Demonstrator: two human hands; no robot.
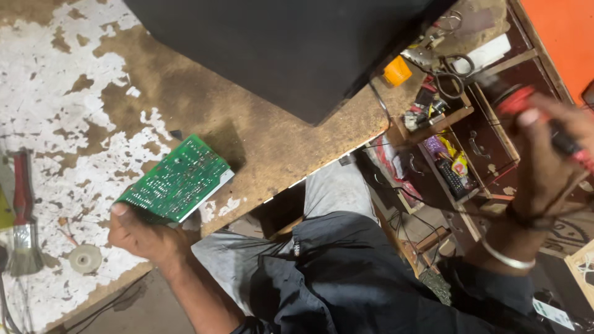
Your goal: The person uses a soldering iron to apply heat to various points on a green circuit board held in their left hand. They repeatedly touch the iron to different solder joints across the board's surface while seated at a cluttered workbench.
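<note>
We take the green rectangular circuit board (178, 179) as our landmark. Our left hand (145, 232) grips it at its lower left corner, thumb laid along the near edge and fingers curled underneath, so the board sits tilted with its printed green face up, just above the worn brown chipboard desk with flaking white paint (74, 93). The left forearm runs down and to the right from the board, bare to the elbow, wrist bent slightly back.

Well to the right of the board, our right hand (547, 164) is raised with the palm side toward us, fingers closed round a slim red and black tool handle (569, 145); the image is blurred there, so we cannot tell what kind of tool it is. A silver metal bangle (507, 256) and a dark thread circle that wrist.

Above and to the right of the board stands a large black box-shaped cabinet (291, 49) on the desk. Far left of the board lies a red-handled paintbrush (23, 216), with a small round white disc (85, 258) beside it. Right of the board, past the desk edge, open wooden compartments (470, 142) hold scissors, an orange cap and small clutter.
</note>
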